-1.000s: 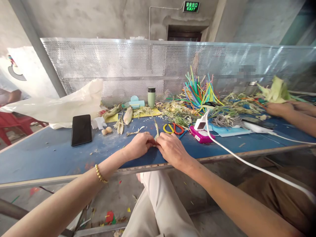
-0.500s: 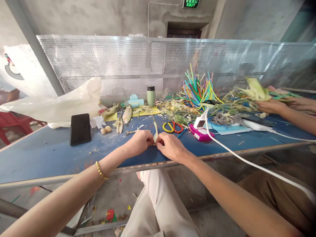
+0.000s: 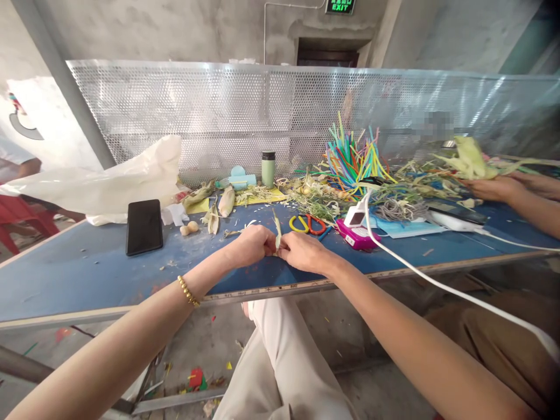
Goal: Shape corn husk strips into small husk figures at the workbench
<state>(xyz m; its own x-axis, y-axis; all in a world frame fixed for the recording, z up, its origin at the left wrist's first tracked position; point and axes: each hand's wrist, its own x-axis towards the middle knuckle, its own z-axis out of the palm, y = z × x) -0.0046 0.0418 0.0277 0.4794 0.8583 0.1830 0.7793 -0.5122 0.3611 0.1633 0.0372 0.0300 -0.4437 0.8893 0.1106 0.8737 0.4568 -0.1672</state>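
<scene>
My left hand (image 3: 249, 246) and my right hand (image 3: 303, 252) meet at the near middle of the blue table (image 3: 87, 274). Both are closed in a pinch on a narrow pale-green husk strip (image 3: 277, 231) that stands up between the fingertips. A bead bracelet (image 3: 188, 291) sits on my left wrist. Just beyond the hands lie scissors with yellow and red handles (image 3: 307, 224) and a pink device with a white charger (image 3: 356, 230).
A black phone (image 3: 144, 226), a white plastic bag (image 3: 109, 184), corn husks (image 3: 226, 201), a green bottle (image 3: 268, 169) and a bundle of coloured straws (image 3: 352, 157) lie further back before a perforated metal screen (image 3: 219, 111). Another person's hands (image 3: 494, 188) hold husk at the right. A white cable (image 3: 437, 286) crosses the table edge.
My hands have risen slightly and drawn closer together on the strip. The other person's hands at the right have shifted with their husk.
</scene>
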